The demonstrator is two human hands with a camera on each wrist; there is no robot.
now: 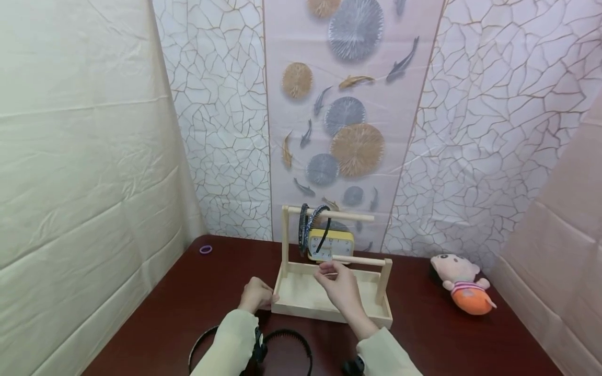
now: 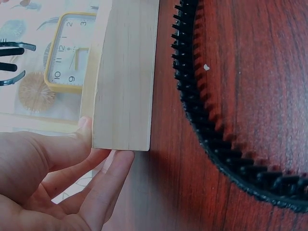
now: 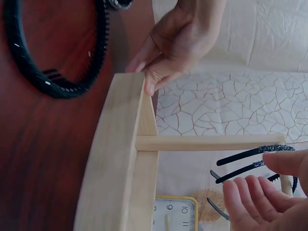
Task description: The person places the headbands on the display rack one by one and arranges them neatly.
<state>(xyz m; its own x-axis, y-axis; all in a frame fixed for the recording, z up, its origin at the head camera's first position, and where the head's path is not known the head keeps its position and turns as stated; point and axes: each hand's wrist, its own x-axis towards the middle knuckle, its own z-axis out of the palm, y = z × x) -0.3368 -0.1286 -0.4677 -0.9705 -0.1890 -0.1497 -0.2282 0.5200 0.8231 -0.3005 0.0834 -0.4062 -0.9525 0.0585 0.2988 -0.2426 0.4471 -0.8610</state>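
A pale wooden rack with a tray base (image 1: 305, 312) stands on the table. Its front left corner is pinched by my left hand (image 1: 256, 295), thumb against the side edge and fingers beneath in the left wrist view. Several dark headbands (image 1: 311, 230), some glittery, hang from the upper rod (image 1: 352, 215) toward its left end. My right hand (image 1: 342, 293) is over the tray, just below and right of these headbands. Its fingers are softly bent, with a gap to the thumb in the right wrist view, and nothing is visible between them.
On the table near me lie a black toothed headband (image 1: 307, 344) and another dark band (image 1: 194, 349), partly behind my left sleeve. A yellow clock (image 1: 347, 245) stands behind the rack. A plush toy (image 1: 470, 297) lies at right, a purple ring (image 1: 205, 249) at far left.
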